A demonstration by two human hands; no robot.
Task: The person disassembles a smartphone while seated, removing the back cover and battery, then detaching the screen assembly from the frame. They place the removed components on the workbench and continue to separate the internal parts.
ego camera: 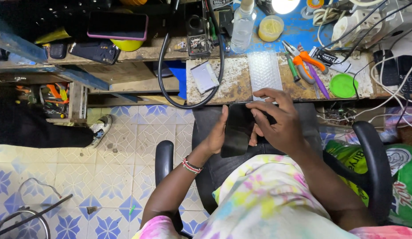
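Note:
A flat black phone [236, 131] is held over my lap, just below the workbench edge. My left hand [216, 135] grips its left edge, thumb up along the side; a beaded bracelet sits on that wrist. My right hand [277, 119] covers the phone's upper right part, fingers curled over its top edge. The phone's right half is hidden under that hand.
The worn workbench [235, 82] carries a bubble-wrap sheet [264, 71], a grey metal plate [204, 76], orange pliers [303, 62], a green lid [343, 85], a clear bottle [242, 26] and black handsets [401, 73]. Another person's shoe [99, 128] rests on the tiled floor at left. Black chair armrests flank me.

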